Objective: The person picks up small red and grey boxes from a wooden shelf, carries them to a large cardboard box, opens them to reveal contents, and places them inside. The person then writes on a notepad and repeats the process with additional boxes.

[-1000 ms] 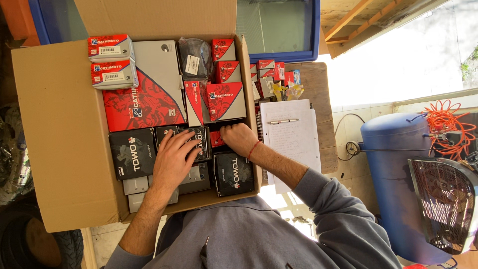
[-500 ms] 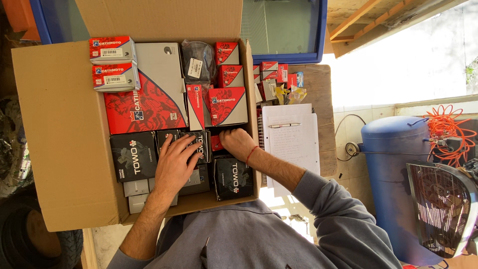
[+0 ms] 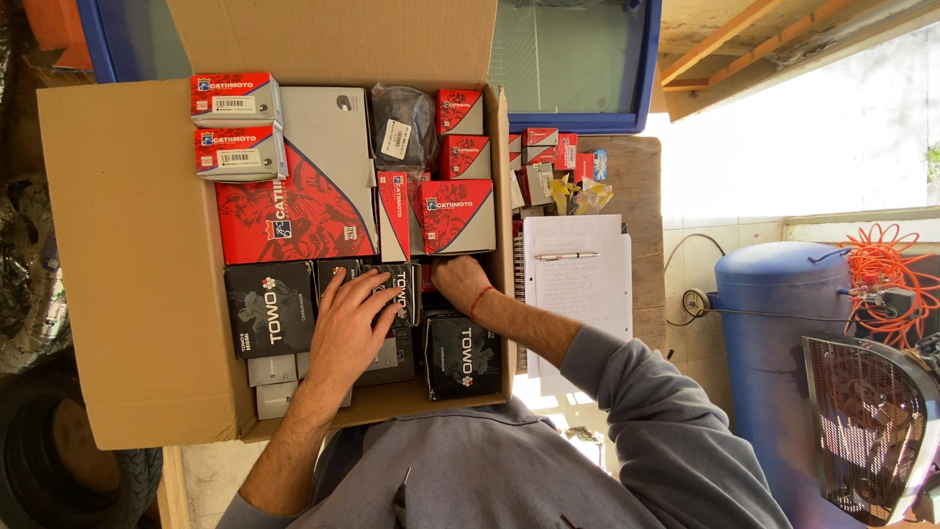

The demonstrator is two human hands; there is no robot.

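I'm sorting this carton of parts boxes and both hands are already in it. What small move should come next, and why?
Probably lift the right hand with whatever it grips. It is sunk in the gap between the black boxes and the red boxes, fingers hidden, where a small red box shows. The left hand lies flat on a black box, steadying the row.

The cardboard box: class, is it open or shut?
Open: the cardboard box has its flaps spread, showing packed small boxes, with both hands inside.
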